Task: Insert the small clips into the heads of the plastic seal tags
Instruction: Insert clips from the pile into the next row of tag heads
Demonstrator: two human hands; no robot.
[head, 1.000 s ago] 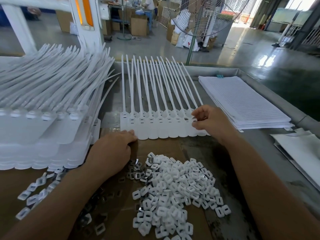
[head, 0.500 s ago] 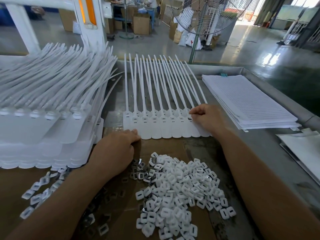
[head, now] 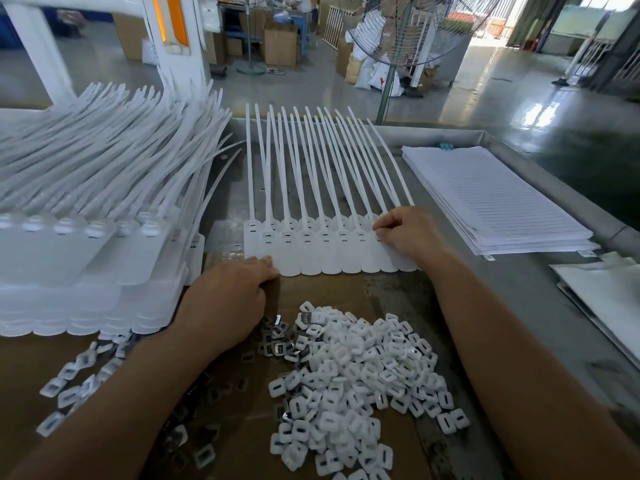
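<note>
A row of white tags (head: 329,251) lies flat at the centre of the frame. Their wide ends rest on the far edge of a brown cardboard (head: 329,292) and their thin tails point away, to the top. The right hand (head: 408,233) is at the right end of this row. Its fingers are curled, and the thumb and forefinger pinch the head of one tag there; a clip between them I cannot see. The left hand (head: 225,299) rests on the cardboard at the lower left corner of the row, with its fingertips touching the edge of the first tag. Its fingers are curled under, and I cannot tell if they hold anything.

The clips (head: 356,375) make a loose white pile on the cardboard, lower centre, between the two forearms. Some more clips lie scattered at the lower left. A high stack (head: 86,244) of other tags fills the left side of the frame. A pile of papers (head: 491,199) lies on the grey table (head: 519,292) at the right, near the right hand but apart from it. A big fan (head: 408,29) stands behind the table, at the top.
</note>
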